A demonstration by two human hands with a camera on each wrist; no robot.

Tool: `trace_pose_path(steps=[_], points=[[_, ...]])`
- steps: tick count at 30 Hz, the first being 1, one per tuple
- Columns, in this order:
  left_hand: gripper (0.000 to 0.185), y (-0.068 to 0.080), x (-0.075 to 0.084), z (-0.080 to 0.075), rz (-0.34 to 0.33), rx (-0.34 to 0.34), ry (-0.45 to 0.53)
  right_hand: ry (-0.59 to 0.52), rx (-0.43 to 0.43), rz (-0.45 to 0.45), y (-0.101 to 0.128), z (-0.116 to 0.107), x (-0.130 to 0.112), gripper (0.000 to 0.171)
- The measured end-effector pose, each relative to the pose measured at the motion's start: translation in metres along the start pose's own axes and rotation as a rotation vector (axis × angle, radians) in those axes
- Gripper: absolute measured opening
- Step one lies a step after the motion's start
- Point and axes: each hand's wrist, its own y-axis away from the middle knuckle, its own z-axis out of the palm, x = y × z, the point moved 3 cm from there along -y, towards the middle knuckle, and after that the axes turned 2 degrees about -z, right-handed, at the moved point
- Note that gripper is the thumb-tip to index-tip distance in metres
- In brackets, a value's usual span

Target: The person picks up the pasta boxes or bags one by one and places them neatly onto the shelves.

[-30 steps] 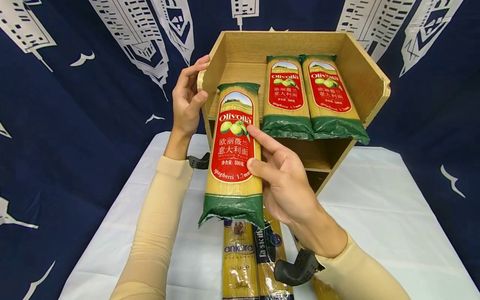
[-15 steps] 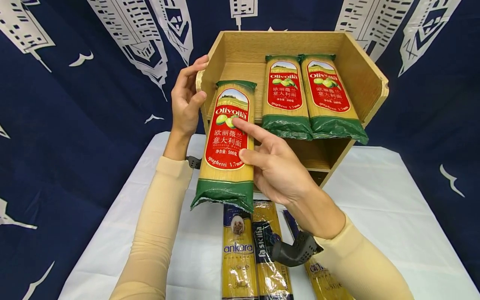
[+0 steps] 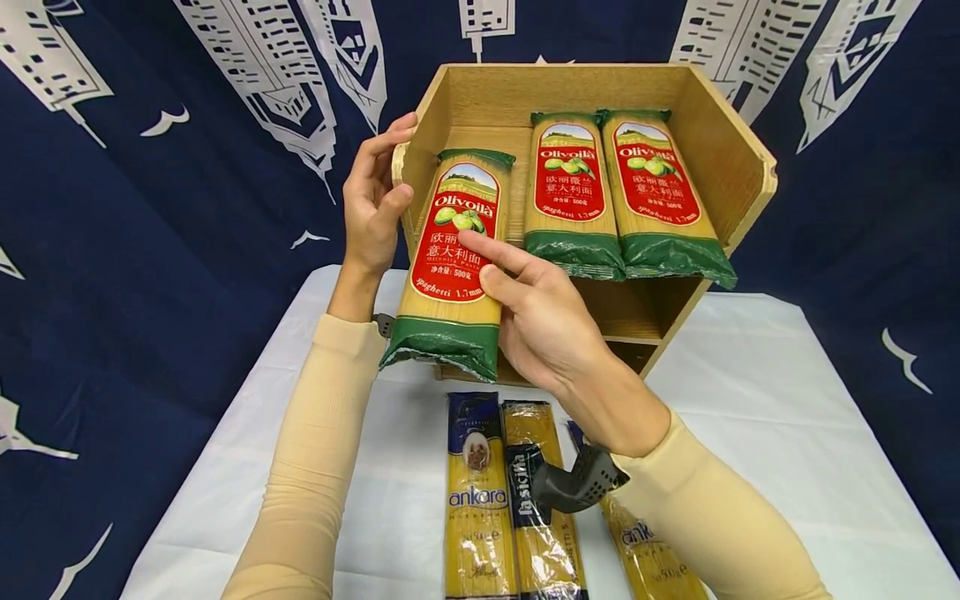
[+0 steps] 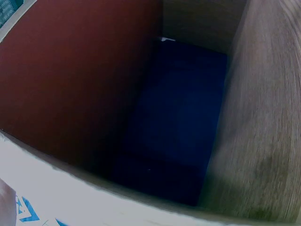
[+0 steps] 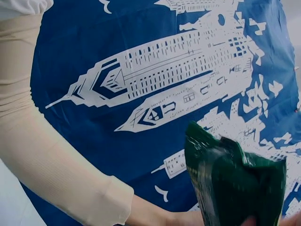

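In the head view my right hand (image 3: 547, 317) holds a green-ended Olivoilà spaghetti pack (image 3: 453, 271) by its right side, thumb and index finger lying on the red label. The pack slants at the left part of the wooden shelf's top, its near green end jutting out past the front. My left hand (image 3: 371, 208) grips the left side panel of the wooden shelf (image 3: 723, 158). Two like Olivoilà packs, a left one (image 3: 573, 179) and a right one (image 3: 660, 179), lie side by side on the top level. The right wrist view shows the held pack's green end (image 5: 235, 183).
Below the shelf, on the white-covered table (image 3: 780, 433), lie an Ankara pasta pack (image 3: 480, 500), a La Sicilia pack (image 3: 528, 483) and another Ankara pack (image 3: 645, 542), partly under my right forearm. A navy patterned cloth (image 3: 187, 250) hangs behind. Wooden panels (image 4: 263, 122) fill the left wrist view.
My right hand has carried the spaghetti pack forward and slightly left, farther over the shelf top. More of the packs on the table shows now. My left hand stays on the side panel.
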Motion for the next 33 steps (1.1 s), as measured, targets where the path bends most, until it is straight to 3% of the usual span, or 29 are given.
trace_pose_path(steps=[7,15,18,22,25,30,33], points=[[0.068,0.001,-0.003,0.0,0.014,0.006,0.012,0.064,-0.207,0.06,0.001,0.0,0.003,0.061],[0.072,0.0,-0.004,-0.001,0.028,0.004,0.007,0.021,-0.321,0.068,0.008,0.003,0.006,0.072],[0.073,0.0,-0.004,-0.001,0.023,0.004,0.007,-0.001,-0.372,0.063,0.011,0.003,0.01,0.086],[0.072,0.0,-0.004,0.0,0.015,0.002,0.012,0.052,-0.413,0.013,0.016,0.003,0.013,0.109],[0.073,-0.001,-0.004,0.0,0.015,0.009,0.01,0.121,-0.388,-0.035,0.019,0.005,0.014,0.102],[0.071,-0.001,-0.004,0.0,0.012,0.012,0.013,0.202,-0.257,-0.097,0.026,0.008,0.014,0.086],[0.071,0.0,-0.004,0.0,0.01,0.012,0.009,0.195,-0.182,-0.116,0.026,0.009,0.014,0.08]])
